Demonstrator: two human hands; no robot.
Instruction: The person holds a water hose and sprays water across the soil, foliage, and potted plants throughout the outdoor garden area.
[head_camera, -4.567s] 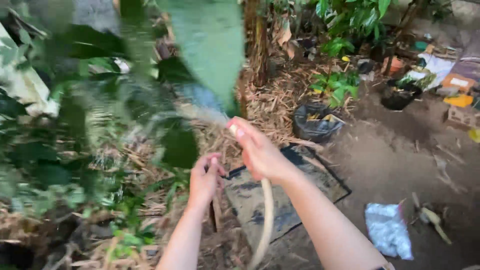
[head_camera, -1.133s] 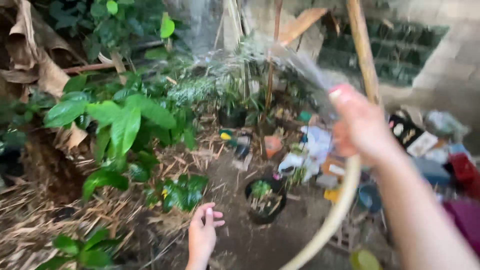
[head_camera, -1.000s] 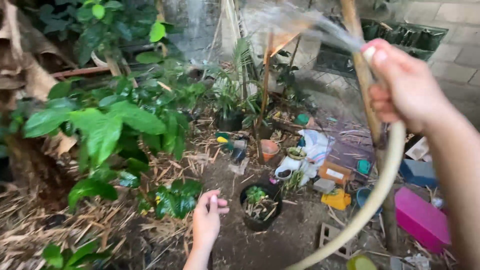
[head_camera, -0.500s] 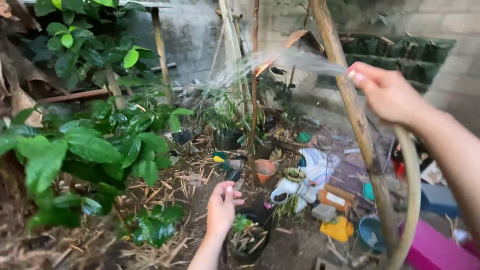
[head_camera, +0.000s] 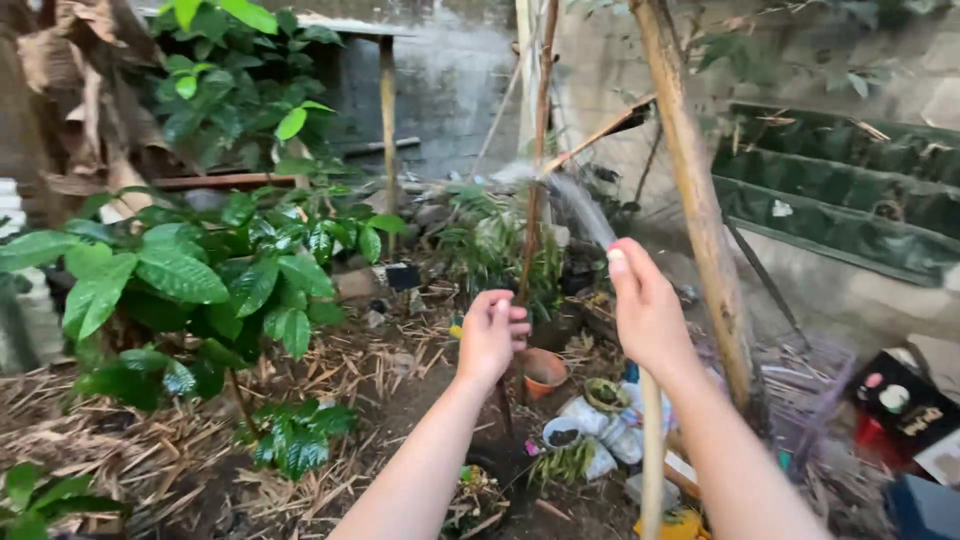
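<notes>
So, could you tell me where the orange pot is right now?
In the head view, the orange pot sits on the ground at centre, just below the left hand and left of the right hand gripping the hose.

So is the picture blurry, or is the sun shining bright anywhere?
Head view: mostly sharp, with soft, even shade and no harsh sun or glare. The leaves look crisp. The water spray from the hose in the right hand is a misty blur. The left hand is slightly soft.

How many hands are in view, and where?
2. The left hand is empty, held out mid-frame above the mulch; the right hand beside it grips the hose spraying water. None seems hidden.
</notes>
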